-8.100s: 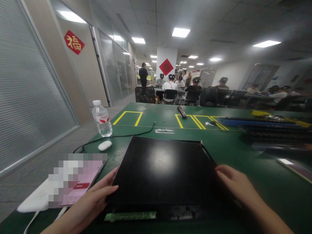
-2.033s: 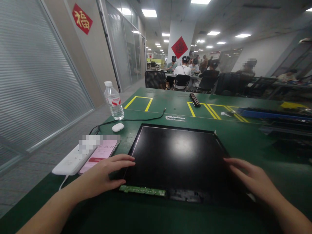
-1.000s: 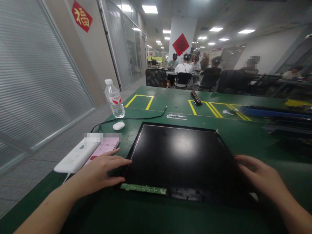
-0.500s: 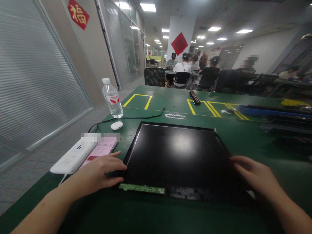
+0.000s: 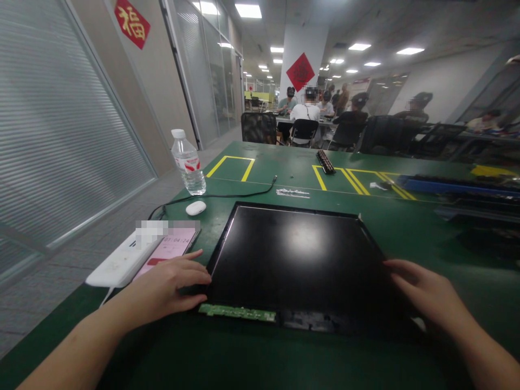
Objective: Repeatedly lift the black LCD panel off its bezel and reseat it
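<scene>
A black bare display panel (image 5: 296, 260) lies flat on the green table (image 5: 252, 173), with a thin green circuit strip (image 5: 238, 312) along its near edge. My left hand (image 5: 168, 287) rests at the panel's near left corner, fingers stretched against its left edge. My right hand (image 5: 426, 295) lies at the panel's right edge, fingers extended and touching it. Neither hand holds anything.
Left of the panel lie a phone with a pink screen (image 5: 168, 250) and a white power strip (image 5: 122, 262). Behind are a white mouse-like object (image 5: 195, 207), a black cable (image 5: 219, 196), a water bottle (image 5: 187, 162) and black and blue trays (image 5: 459, 189). People sit at tables behind.
Since eight seconds ago the panel has been set down flat, and my view shifted. In the last second my hands and the panel have hardly moved.
</scene>
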The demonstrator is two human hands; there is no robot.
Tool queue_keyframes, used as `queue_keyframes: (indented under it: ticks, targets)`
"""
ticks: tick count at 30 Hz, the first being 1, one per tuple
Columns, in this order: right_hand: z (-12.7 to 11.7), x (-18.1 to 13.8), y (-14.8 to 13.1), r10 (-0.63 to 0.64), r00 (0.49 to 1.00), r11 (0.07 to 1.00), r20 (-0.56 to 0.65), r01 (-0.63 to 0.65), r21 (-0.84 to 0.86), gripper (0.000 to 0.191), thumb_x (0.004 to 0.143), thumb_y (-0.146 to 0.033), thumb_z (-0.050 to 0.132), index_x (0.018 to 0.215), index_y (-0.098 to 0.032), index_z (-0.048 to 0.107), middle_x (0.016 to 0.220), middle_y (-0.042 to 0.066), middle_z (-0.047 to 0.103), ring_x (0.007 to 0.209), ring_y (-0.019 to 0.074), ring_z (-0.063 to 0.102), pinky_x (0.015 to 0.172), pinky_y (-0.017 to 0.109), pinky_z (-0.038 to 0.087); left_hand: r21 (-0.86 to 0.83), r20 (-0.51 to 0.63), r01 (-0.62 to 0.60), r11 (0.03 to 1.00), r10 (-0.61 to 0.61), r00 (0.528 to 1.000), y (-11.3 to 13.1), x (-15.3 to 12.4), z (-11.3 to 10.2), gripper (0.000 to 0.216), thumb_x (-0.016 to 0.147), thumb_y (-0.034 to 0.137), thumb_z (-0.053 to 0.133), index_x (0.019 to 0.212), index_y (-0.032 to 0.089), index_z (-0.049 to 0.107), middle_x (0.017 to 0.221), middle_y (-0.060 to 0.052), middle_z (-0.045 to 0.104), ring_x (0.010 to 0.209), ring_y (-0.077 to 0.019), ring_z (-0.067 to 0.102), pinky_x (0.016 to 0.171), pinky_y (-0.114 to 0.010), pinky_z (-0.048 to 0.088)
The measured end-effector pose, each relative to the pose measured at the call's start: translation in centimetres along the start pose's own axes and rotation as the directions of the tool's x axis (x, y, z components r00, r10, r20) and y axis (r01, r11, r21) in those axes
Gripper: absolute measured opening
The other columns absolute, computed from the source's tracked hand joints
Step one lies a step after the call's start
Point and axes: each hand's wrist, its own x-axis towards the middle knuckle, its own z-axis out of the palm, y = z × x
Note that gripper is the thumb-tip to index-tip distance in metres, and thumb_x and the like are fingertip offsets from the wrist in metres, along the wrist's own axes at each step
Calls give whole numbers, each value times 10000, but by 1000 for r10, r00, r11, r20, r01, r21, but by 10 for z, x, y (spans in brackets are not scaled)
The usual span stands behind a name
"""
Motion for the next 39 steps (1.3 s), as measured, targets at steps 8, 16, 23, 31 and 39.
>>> queue_keyframes:
  ticks: [8,16,23,31,39]
  targets:
    - [-1,1,3,-30,999,1000,40,31,-7,488,763,-556,609,1080,-276,854,981,86,846,718,293,760,677,454,627,16,-28,-73,997,73,997,-3,0,3,199,933,253,739,1085,304,857,1069,24,892,1007,-205,856,1344,-521,386]
    - [-2,2,1,-117,992,993,47,119,-28,419,775,-535,617,1031,-290,840,1026,83,842,791,302,772,711,461,627,10,-31,-90,996,90,995,-2,1,5,183,947,244,693,1034,288,847,1033,16,876,974,-191,848,1346,-530,372]
    - [-2,0,-3,-122,992,992,21,122,-44,447,756,-548,597,1024,-281,836,1087,101,842,870,324,786,783,490,638,27,-2,-44,999,44,999,3,4,2,177,949,256,692,1014,289,854,1017,10,872,962,-195,839,1349,-534,367]
    - [-3,3,2,-183,983,981,35,185,-62,408,791,-530,603,1032,-287,826,1145,98,840,879,319,793,760,476,649,34,-29,103,994,-102,994,10,5,0,319,992,426,685,1247,316,843,1343,-78,806,1175,-299,802,1040,-411,654]
    - [-4,5,3,-198,979,971,47,202,-128,460,798,-559,566,1049,-281,834,1202,120,831,960,354,792,869,534,643,139,-149,287,948,-267,952,11,13,15,514,1025,458,535,1377,189,794,1580,-208,662,1378,-407,699,1176,-567,569]
